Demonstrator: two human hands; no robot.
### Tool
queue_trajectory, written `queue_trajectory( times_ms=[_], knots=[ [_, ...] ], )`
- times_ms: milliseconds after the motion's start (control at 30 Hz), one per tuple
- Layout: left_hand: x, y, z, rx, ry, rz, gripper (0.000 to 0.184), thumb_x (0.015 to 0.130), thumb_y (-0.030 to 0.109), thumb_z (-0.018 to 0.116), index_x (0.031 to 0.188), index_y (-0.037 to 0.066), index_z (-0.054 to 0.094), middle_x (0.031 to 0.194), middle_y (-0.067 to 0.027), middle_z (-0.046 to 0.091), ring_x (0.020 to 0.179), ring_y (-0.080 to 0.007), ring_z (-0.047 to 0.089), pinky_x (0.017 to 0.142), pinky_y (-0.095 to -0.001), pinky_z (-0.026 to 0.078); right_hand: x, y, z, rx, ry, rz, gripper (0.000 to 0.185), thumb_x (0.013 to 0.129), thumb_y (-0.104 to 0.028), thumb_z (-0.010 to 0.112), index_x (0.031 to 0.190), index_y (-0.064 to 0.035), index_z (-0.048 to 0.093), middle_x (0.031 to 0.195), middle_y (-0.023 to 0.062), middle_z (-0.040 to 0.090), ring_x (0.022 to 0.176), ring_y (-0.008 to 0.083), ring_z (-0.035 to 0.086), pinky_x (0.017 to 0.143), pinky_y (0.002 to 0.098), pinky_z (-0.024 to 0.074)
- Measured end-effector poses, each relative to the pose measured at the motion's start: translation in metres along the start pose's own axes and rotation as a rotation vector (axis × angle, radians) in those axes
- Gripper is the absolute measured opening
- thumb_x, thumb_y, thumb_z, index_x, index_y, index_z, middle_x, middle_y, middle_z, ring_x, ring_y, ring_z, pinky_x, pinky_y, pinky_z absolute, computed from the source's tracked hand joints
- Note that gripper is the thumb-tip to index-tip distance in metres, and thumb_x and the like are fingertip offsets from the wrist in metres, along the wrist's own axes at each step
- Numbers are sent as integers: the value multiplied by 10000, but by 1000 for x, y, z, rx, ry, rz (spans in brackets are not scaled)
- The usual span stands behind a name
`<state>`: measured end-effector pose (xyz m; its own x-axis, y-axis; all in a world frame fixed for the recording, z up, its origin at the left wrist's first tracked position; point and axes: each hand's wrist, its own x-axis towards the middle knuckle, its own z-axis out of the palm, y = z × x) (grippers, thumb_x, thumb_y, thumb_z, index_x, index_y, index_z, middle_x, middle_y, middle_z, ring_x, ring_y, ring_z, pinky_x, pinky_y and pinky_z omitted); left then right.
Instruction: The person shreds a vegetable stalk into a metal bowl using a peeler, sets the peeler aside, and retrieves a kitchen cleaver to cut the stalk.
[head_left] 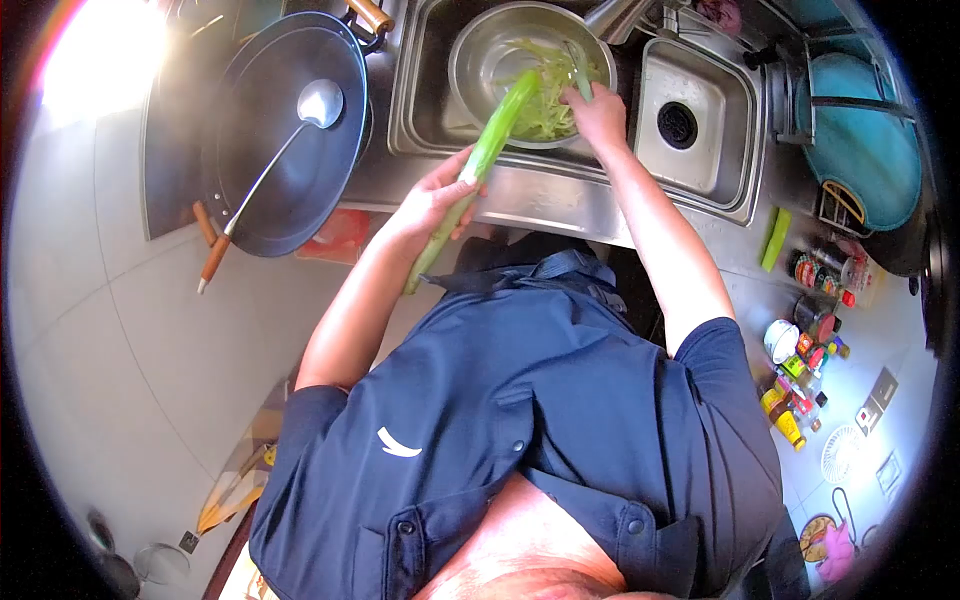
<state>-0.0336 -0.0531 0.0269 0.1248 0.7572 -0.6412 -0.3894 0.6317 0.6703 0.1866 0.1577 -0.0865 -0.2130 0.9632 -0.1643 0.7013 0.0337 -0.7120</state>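
A: How many hands are at work, and how do they stand?

B: Two. The left hand [447,195] is wrapped around one long green stalk [492,140], thumb lying along its upper side. The right hand [602,116] is closed about one slim pale tool [579,68]; its exact form is too blurred to tell.

A: Where does the stalk lie?

B: It is held aslant: the upper end over one metal bowl [477,82], the lower end beyond the left wrist, near the front of the dark shirt [600,400].

A: And the bowl's contents?

B: Thin green peelings [545,110], heaped towards the right side beneath the tool; overlapping, they cannot be counted.

A: How many basins has the sink?

B: Two. The left basin [412,112] contains the bowl; the right basin [655,165] has one black drain [677,125].

A: What flanks them?

B: To the left, one wok [260,120], with one metal ladle [320,103] resting across it. To the right, one short green piece [775,238] on the counter, one teal tub [862,150], and several bottles [784,418], too crowded to number.
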Motion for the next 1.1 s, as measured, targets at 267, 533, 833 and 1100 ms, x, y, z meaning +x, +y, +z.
queue_trajectory(
  times_ms=[267,533,833,1100],
  knots=[
    [4,-1,-3,-126,-56,0,661,1001,194,582,1601,137,311,1008,-56,623,639,-103,546,458,-215,447,-35,-21,-6,-40,-118,-233,581,959,-585,586,1118,-37,695,877,245,719,824,406,720,732,481,563],
    [3,0,-2,-68,-61,27,681,1001,190,590,1610,133,290,1007,-58,623,629,-102,543,454,-219,450,-39,-23,-8,-177,-228,-284,487,1002,-532,514,1188,-128,711,939,187,741,843,419,715,804,498,571],
    [3,1,-1,74,2,6,714,992,219,634,1611,133,289,992,-30,606,628,-81,538,465,-210,454,-23,-12,-23,-165,-51,-319,519,1006,-538,519,1067,-48,680,882,237,713,843,402,715,735,519,557],
    [10,3,4,189,0,70,697,996,210,639,1606,142,308,994,-24,601,641,-66,529,470,-206,453,-69,-34,-7,-80,-298,-583,311,962,-467,640,1033,-170,698,991,128,728,873,324,717,730,448,579]
  ],
)
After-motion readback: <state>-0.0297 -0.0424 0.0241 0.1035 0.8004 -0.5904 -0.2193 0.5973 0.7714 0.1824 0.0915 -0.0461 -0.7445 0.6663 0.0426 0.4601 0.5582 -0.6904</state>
